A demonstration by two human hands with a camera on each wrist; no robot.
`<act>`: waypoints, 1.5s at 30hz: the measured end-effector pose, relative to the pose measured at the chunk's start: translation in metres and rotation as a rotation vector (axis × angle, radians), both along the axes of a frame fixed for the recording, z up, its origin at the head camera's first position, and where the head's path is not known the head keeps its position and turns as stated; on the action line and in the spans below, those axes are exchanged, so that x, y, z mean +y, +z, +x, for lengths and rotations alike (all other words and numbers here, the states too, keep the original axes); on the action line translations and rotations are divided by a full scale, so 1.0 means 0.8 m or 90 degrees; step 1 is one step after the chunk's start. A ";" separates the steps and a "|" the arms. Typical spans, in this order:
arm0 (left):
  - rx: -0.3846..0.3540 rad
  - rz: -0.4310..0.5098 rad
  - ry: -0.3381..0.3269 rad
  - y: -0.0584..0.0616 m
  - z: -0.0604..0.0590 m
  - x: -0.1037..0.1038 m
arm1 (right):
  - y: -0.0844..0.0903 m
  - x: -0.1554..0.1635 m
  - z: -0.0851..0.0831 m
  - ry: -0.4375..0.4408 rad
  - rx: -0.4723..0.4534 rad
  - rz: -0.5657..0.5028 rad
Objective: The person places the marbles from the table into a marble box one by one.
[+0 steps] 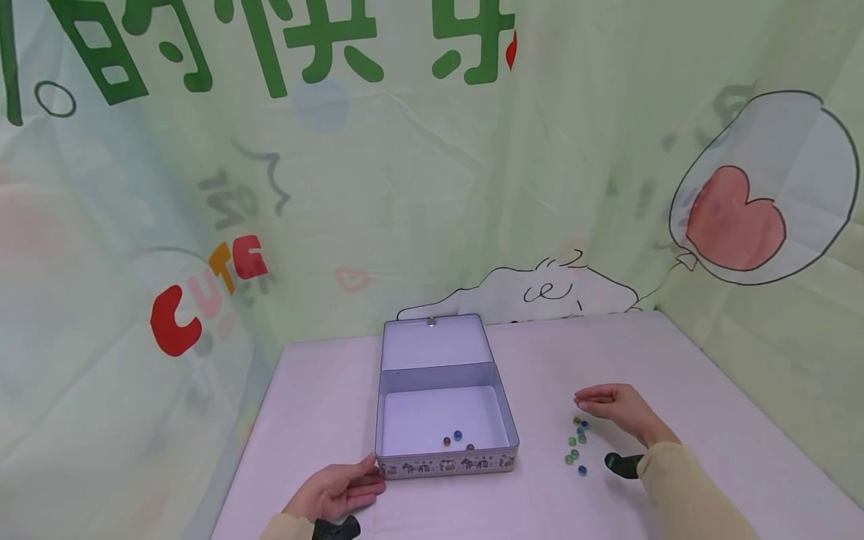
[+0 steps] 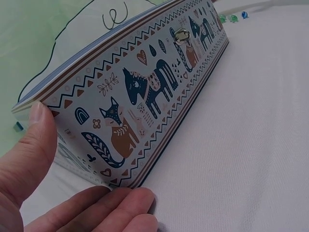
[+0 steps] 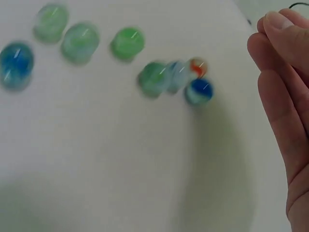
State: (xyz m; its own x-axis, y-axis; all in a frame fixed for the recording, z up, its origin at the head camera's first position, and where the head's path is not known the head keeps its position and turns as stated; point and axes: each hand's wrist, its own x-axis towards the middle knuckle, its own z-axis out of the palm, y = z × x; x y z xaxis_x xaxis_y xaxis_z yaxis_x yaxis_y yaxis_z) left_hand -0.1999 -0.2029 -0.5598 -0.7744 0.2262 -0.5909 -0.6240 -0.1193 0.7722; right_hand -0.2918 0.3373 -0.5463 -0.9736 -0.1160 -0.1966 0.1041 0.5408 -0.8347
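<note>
A shallow tin box [image 1: 445,463] with its lid [image 1: 439,345] raised stands on the table; foxes and horses are printed on its outside. Inside are a blue marble [image 1: 457,435] and two brownish marbles [image 1: 447,442]. My left hand [image 1: 340,487] grips the near left corner, its thumb [image 2: 41,130] at the upper edge and fingers by the bottom. My right hand [image 1: 617,409] is raised just behind several loose marbles [image 3: 128,43], thumb and forefinger tips together; I cannot tell whether they pinch anything. Among these marbles are an orange-and-white one [image 3: 198,66] and a blue one [image 3: 199,91].
The table [image 1: 317,405] has a pale cloth over it. Behind it and along both sides hangs a printed curtain [image 1: 432,187], close to the lid's back. A black wrist strap piece [image 1: 622,465] shows beneath my right sleeve [image 1: 688,487].
</note>
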 end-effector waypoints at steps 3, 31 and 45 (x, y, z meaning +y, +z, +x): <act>-0.004 0.000 0.001 0.003 0.001 0.001 | -0.016 0.007 0.001 -0.021 -0.018 0.013; 0.011 -0.009 -0.005 0.008 0.005 0.003 | -0.025 0.014 0.012 -0.036 0.020 0.055; 0.005 -0.003 -0.003 0.005 0.003 0.000 | 0.024 0.023 0.016 0.015 0.017 -0.048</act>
